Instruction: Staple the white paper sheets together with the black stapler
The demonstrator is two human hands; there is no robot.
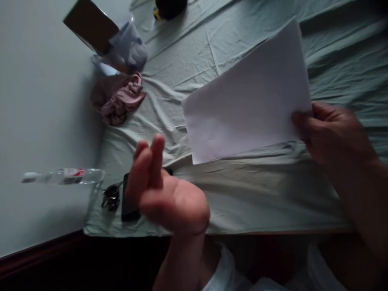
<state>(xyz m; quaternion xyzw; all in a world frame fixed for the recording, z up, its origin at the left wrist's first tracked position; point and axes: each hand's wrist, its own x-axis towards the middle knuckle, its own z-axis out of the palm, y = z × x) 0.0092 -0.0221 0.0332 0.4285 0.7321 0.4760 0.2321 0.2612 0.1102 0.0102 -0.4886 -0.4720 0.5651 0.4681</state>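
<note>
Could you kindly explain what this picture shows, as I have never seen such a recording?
There is no machine here: a camera worn on a person's head looks down at their own two bare hands, above a bed with pale green bedding. The right hand pinches a blank white sheet of paper by its edge. The left hand is open and holds nothing, its fingers pointing upward. Beside it on the bed lie a dark phone and some keys. Farther off are a crumpled pink cloth, a clear bottle lying on its side, and a clear plastic bag with a brown card.
</note>
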